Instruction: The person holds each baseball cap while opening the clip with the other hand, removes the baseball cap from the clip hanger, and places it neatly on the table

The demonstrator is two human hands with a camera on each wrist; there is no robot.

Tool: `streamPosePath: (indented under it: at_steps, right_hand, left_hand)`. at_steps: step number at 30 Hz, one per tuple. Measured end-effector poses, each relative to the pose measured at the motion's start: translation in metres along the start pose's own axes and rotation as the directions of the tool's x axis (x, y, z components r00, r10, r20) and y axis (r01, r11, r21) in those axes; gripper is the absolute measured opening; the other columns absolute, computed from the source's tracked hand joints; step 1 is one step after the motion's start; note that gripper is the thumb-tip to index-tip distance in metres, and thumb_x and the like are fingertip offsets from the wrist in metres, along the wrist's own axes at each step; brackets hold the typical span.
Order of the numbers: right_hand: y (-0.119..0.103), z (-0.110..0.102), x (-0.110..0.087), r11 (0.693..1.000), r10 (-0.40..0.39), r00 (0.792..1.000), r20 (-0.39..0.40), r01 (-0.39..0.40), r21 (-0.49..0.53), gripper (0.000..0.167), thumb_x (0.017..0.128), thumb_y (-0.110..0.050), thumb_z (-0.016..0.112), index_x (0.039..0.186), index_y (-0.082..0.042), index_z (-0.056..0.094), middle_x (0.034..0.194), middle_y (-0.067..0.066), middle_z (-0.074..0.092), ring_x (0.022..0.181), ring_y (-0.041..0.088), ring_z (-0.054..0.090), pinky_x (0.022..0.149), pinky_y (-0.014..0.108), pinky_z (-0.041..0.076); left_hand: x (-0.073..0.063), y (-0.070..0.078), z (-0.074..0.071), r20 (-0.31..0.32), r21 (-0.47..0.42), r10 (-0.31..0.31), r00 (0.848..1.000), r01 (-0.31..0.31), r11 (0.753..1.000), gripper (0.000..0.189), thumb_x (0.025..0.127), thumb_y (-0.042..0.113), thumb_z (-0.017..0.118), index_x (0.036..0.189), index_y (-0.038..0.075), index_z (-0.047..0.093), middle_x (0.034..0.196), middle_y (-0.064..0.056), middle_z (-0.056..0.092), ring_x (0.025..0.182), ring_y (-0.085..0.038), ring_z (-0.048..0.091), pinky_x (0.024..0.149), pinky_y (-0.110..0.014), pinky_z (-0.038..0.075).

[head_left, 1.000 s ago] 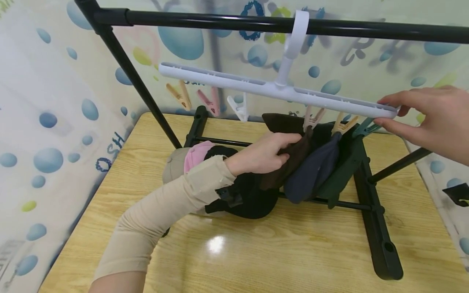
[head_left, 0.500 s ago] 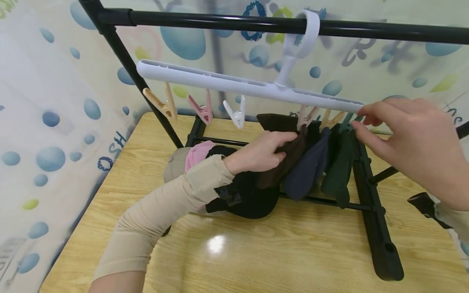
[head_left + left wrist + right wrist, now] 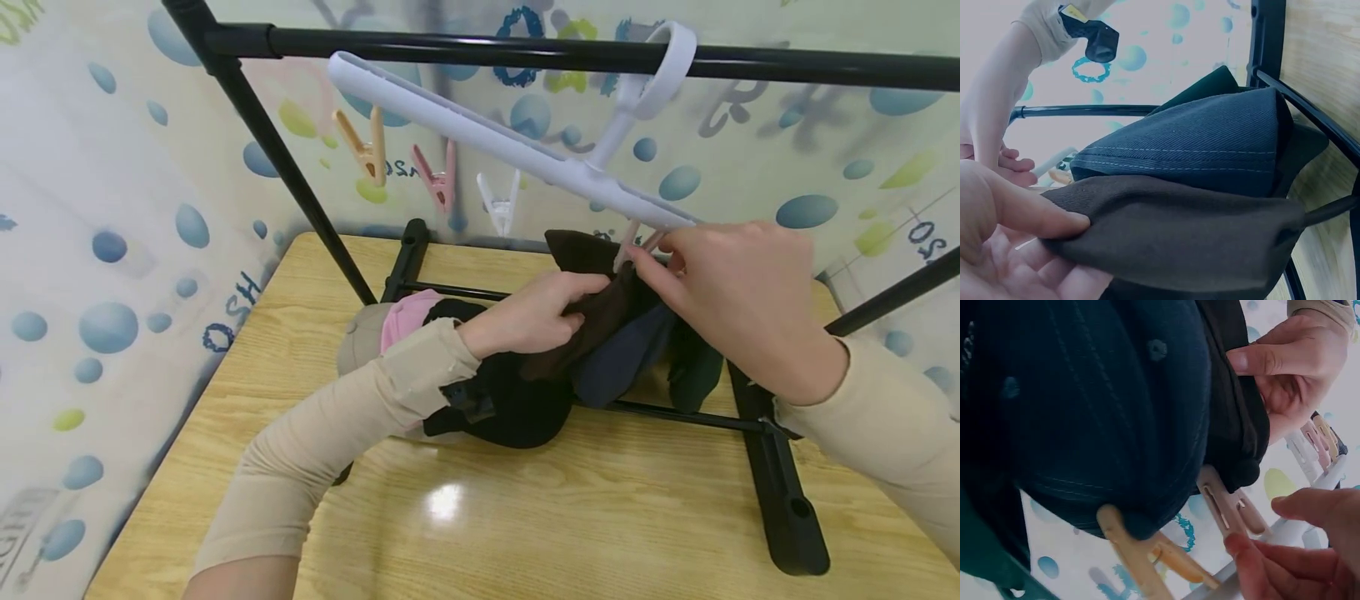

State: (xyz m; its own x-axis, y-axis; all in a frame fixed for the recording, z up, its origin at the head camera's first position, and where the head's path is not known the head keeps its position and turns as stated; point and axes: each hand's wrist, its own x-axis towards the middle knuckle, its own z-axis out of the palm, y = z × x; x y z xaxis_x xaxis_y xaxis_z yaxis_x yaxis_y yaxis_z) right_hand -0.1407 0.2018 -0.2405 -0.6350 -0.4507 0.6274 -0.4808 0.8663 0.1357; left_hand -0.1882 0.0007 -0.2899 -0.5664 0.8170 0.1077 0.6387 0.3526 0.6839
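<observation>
In the head view, my left hand (image 3: 525,317) pinches the edge of a dark brown cap (image 3: 1191,231) between thumb and fingers. A pale pink clothespin (image 3: 1222,503) sits at the brown cap's edge under the lilac hanger (image 3: 480,137). My right hand (image 3: 742,300) has thumb and fingers about this clothespin's handle ends, one fingertip on a handle. A navy cap (image 3: 1191,140) hangs beside the brown one, clipped by a yellow clothespin (image 3: 1141,556). Beyond it hangs a dark green cap (image 3: 693,367), its clip hidden behind my right hand in the head view.
The hanger hooks over a black rail (image 3: 450,46) and tilts down to the right. Its left half carries orange (image 3: 367,150), pink (image 3: 437,179) and white (image 3: 500,204) clothespins. A black cap (image 3: 525,417), a pink cap (image 3: 408,317) and a beige cap (image 3: 360,337) lie on the wooden table (image 3: 570,517).
My right hand has moved left from the hanger's right end to the pale pink clothespin. The hanger's left end has swung up and its right end down. My left hand stays at the brown cap.
</observation>
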Motion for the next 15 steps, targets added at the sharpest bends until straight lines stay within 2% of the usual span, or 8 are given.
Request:
streamPosePath:
  at_steps: [4, 8, 12, 15]
  right_hand:
    - [-0.003, 0.0, 0.002, 0.999, 0.029, 1.0, -0.012, -0.029, -0.033, 0.04, 0.091, -0.036, 0.064, 0.064, -0.007, 0.063, 0.042, 0.003, 0.039, 0.033, 0.021, 0.032, 0.034, 0.032, 0.017]
    - [-0.008, 0.004, 0.001, 0.991, 0.058, 0.997, -0.042, -0.062, -0.116, 0.047, 0.091, -0.039, 0.063, 0.059, -0.004, 0.06, 0.04, 0.004, 0.03, 0.031, 0.02, 0.025, 0.036, 0.031, 0.015]
    - [-0.015, 0.01, 0.001, 0.97, 0.107, 0.99, -0.086, -0.123, -0.21, 0.064, 0.091, -0.044, 0.063, 0.046, -0.004, 0.042, 0.04, 0.005, 0.022, 0.033, 0.019, 0.018, 0.039, 0.031, 0.012]
    - [-0.02, 0.012, 0.003, 0.952, 0.146, 0.986, -0.079, -0.162, -0.261, 0.069, 0.093, -0.047, 0.059, 0.044, -0.008, 0.03, 0.042, 0.005, 0.021, 0.033, 0.019, 0.018, 0.04, 0.03, 0.011]
  left_hand:
    - [0.0, -0.001, -0.001, 0.003, 0.003, 0.01, 1.0, -0.01, 1.0, 0.028, 0.09, -0.012, 0.048, 0.113, 0.001, 0.057, 0.085, -0.007, 0.052, 0.07, -0.019, 0.046, 0.067, -0.023, 0.031]
    - [0.001, 0.0, -0.001, 0.01, 0.019, 0.003, 1.0, -0.004, 1.0, 0.031, 0.091, -0.012, 0.048, 0.117, 0.001, 0.057, 0.085, -0.008, 0.054, 0.066, -0.019, 0.045, 0.066, -0.023, 0.031]
    - [0.002, 0.002, -0.002, 0.022, 0.063, -0.015, 1.0, 0.013, 0.998, 0.039, 0.091, -0.01, 0.048, 0.127, 0.002, 0.055, 0.096, -0.009, 0.058, 0.065, -0.019, 0.045, 0.067, -0.023, 0.031]
    - [0.002, 0.002, -0.002, 0.029, 0.086, -0.015, 0.999, 0.013, 0.996, 0.042, 0.091, -0.01, 0.048, 0.131, 0.002, 0.053, 0.103, -0.009, 0.059, 0.065, -0.019, 0.044, 0.067, -0.023, 0.031]
